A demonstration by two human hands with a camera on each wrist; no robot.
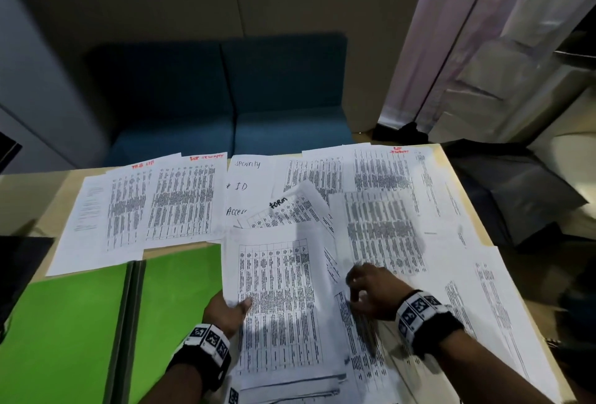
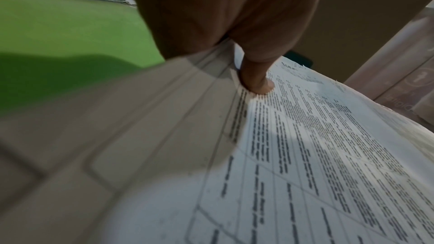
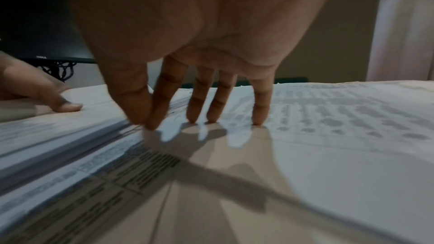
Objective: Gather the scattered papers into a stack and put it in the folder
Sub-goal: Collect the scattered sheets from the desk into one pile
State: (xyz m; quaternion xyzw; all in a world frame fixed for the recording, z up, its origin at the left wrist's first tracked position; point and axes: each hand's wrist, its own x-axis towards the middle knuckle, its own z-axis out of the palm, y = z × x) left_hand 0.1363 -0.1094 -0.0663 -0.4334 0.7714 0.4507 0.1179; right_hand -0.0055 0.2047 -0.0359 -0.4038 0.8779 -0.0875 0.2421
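A thick stack of printed sheets (image 1: 283, 300) lies near the table's front edge, just right of the open green folder (image 1: 71, 323). My left hand (image 1: 232, 307) pinches the stack's left edge, thumb (image 2: 258, 84) on top and fingers hidden below. My right hand (image 1: 364, 290) is at the stack's right edge. Its straight fingertips (image 3: 211, 118) touch a loose sheet (image 3: 328, 127) there, with thumb and index close together against the stack's side (image 3: 58, 136). More printed sheets (image 1: 161, 203) lie spread at the back left, and others (image 1: 380, 226) at the right.
A handwritten sheet (image 1: 245, 184) lies mid-back among the papers. The tan table (image 1: 19, 203) ends at a blue sofa (image 1: 225, 97) behind. A grey bag (image 1: 516, 194) lies off the right edge. A dark monitor (image 3: 35, 25) stands at the left.
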